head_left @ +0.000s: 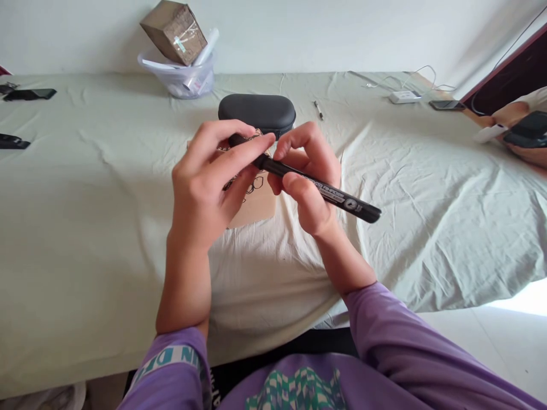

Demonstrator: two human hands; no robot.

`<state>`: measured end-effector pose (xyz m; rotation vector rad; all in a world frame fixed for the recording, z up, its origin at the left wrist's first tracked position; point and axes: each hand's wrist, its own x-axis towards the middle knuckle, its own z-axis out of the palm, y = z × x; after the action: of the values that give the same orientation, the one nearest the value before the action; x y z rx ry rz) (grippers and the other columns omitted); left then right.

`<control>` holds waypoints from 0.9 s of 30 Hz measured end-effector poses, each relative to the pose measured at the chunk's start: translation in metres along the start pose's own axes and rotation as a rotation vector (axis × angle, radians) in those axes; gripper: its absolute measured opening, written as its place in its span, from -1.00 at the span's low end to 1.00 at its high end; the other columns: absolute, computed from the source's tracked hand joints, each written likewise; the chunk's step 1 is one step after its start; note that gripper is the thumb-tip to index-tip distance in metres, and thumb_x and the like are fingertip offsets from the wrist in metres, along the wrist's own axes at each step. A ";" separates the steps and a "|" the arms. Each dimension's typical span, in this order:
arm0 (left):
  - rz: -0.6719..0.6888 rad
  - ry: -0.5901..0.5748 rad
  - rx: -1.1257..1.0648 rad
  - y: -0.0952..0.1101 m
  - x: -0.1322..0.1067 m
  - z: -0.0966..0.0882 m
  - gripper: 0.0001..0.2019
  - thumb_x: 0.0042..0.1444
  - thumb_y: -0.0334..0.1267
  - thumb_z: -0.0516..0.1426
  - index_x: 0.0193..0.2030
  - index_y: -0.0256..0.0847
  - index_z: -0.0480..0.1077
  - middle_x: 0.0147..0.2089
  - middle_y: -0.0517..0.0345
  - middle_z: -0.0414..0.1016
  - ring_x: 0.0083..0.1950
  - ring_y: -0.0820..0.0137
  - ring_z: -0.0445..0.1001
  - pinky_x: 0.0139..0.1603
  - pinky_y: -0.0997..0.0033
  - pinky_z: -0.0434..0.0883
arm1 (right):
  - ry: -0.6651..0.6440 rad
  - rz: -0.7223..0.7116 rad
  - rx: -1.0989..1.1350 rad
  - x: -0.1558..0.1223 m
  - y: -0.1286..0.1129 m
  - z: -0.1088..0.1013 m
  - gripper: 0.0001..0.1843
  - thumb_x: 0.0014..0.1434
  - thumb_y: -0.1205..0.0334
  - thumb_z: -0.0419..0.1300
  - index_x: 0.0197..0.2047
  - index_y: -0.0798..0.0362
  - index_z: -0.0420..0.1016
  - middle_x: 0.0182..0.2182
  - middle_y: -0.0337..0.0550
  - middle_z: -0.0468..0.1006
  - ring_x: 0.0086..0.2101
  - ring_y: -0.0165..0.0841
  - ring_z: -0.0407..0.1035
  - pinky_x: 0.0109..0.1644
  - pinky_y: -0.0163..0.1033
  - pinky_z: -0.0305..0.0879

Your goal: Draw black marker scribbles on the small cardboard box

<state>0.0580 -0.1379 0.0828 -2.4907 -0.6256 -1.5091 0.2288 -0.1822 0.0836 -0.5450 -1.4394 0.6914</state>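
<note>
Marker [325, 191] pinched in left hand [205, 193] and right hand [311, 171] fingers [243, 156] over seemingly greenish tablecloth [85, 199] by wall [299, 28]

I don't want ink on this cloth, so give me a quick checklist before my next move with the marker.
1. Left hand grips one end of the marker: ok.
2. Right hand pinches its barrel: ok.
3. Marker held clear of the cloth: ok.
4. Gripped end capped or bare: cannot tell, fingers hide it.
5. Card lies under the hands: ok.
</note>
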 end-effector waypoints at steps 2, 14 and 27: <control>-0.016 0.010 -0.044 0.002 -0.002 0.003 -0.58 0.42 -0.40 0.19 0.38 -0.17 0.44 0.27 -0.06 0.56 0.20 0.21 0.63 0.03 0.23 0.67 | 0.007 0.079 0.039 0.001 0.002 -0.001 -0.89 0.35 0.13 0.12 -0.17 -0.09 0.24 -0.50 -0.39 0.32 -0.52 -0.40 0.17 -0.36 -0.20 0.13; -0.252 0.072 -0.169 0.008 -0.009 0.016 -0.42 0.42 -0.19 0.25 0.51 -0.03 0.25 0.32 0.12 0.60 0.21 0.23 0.68 0.14 0.20 0.71 | 0.111 0.181 0.106 0.002 0.015 0.006 -0.80 0.41 -0.01 0.04 -0.19 -0.09 0.22 -0.51 -0.36 0.26 -0.54 -0.43 0.12 -0.40 -0.25 0.13; -0.296 0.077 -0.208 -0.027 -0.011 -0.014 -0.37 0.37 -0.14 0.29 0.52 0.10 0.24 0.41 0.25 0.52 0.19 0.26 0.69 -0.07 0.37 0.69 | 0.150 0.150 0.068 0.009 0.030 -0.005 -0.89 0.38 0.10 0.15 -0.13 -0.13 0.28 -0.55 -0.41 0.22 -0.55 -0.36 0.07 -0.38 -0.20 0.12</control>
<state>0.0306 -0.1219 0.0782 -2.5617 -0.9005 -1.8521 0.2308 -0.1542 0.0682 -0.6426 -1.2404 0.7982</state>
